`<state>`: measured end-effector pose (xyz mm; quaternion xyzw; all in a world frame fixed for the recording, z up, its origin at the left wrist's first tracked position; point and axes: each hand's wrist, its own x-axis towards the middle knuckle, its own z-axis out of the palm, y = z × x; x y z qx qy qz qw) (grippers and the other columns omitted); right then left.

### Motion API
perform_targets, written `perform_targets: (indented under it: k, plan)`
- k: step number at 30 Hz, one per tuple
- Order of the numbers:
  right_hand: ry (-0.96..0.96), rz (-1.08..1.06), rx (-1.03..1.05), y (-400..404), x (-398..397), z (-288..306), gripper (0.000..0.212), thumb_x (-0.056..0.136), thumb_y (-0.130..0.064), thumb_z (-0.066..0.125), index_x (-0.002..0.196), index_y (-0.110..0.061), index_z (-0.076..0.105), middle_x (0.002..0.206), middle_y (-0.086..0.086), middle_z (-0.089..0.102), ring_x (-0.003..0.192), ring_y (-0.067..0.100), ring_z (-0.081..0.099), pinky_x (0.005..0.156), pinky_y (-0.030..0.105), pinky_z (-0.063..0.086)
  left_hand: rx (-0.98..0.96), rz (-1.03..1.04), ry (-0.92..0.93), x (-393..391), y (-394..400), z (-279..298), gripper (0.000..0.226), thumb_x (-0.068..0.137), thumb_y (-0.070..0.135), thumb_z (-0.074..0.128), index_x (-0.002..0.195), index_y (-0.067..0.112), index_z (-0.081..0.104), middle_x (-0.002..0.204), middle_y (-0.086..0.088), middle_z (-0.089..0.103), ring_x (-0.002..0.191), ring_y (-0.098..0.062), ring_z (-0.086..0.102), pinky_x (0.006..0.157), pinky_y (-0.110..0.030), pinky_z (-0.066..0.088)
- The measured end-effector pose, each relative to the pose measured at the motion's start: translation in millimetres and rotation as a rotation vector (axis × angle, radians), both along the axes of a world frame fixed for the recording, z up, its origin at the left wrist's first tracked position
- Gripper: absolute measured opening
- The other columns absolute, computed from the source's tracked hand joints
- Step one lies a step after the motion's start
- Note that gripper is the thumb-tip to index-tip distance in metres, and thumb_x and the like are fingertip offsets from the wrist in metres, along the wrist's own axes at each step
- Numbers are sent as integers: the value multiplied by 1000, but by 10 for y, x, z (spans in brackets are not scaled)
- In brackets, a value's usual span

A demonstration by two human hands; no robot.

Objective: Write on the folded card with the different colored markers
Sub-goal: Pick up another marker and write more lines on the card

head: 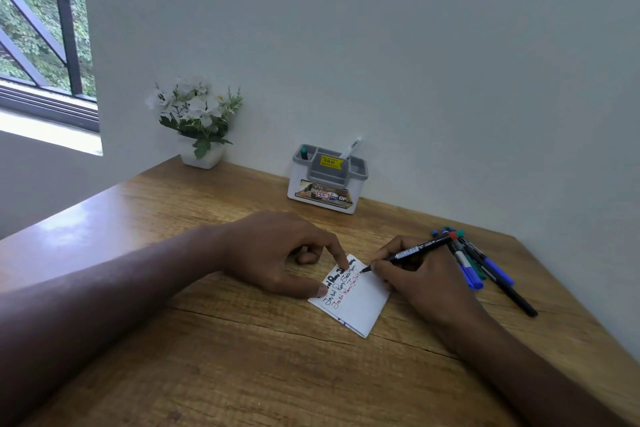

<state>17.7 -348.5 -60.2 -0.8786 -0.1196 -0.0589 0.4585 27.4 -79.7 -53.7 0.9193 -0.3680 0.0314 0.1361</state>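
Note:
A white folded card lies on the wooden table, with lines of black and red handwriting along its upper left side. My left hand presses the card's left edge with forefinger and thumb tips. My right hand grips a black marker with a red end, its tip touching the card's top right edge. A loose pile of markers, blue, green and black, lies just right of my right hand.
A white and grey pen holder with a marker in it stands against the wall behind the card. A white pot of white flowers sits at the back left corner. The wall runs close along the table's right side.

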Motion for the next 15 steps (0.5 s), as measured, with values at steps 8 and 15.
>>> perform_targets:
  k: [8,15]
  plan:
    - [-1,-30,-3,19,-4,21,6,86,-23,79,81,-25,79,82,-16,78,82,4,72,67,19,56,-13,-7,4,-22,0,6,46,92,63,69,135,52,57,80,10,55,75,-11,54,65,-38,46]
    - [13,-59,15,35,-40,42,7,88,-23,78,81,-26,78,79,-16,77,76,1,71,62,15,55,-8,-19,22,-21,-9,26,47,91,65,66,136,51,57,80,9,56,75,-12,53,64,-39,44]
